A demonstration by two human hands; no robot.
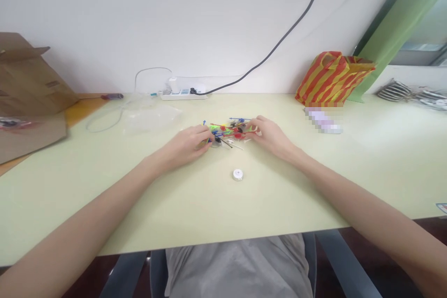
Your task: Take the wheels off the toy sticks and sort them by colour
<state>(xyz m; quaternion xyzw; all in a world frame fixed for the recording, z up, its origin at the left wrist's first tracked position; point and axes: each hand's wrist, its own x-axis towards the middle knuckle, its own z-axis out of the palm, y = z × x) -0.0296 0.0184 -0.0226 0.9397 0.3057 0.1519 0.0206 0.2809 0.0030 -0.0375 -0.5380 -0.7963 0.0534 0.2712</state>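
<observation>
A small heap of coloured plastic pieces (226,131) lies at the middle of the table, with thin red, blue and black rods, some arrow-tipped, and green and white bits among them. My left hand (193,143) curls round the heap's left edge, fingers and thumb closed on pieces there. At the right edge, my right hand (268,134) has its thumb and bent fingers closed on red pieces; exactly which ones is too small to tell. A round white disc-shaped part (238,175) rests on the table in front of the heap, apart from both hands.
Behind the heap are a clear plastic bag (152,118) and a white power strip (183,93) with a dark cable (275,46). A cardboard box (33,79) and a screwdriver (112,96) lie left. A red-and-yellow striped bag (330,79) stands at the back right.
</observation>
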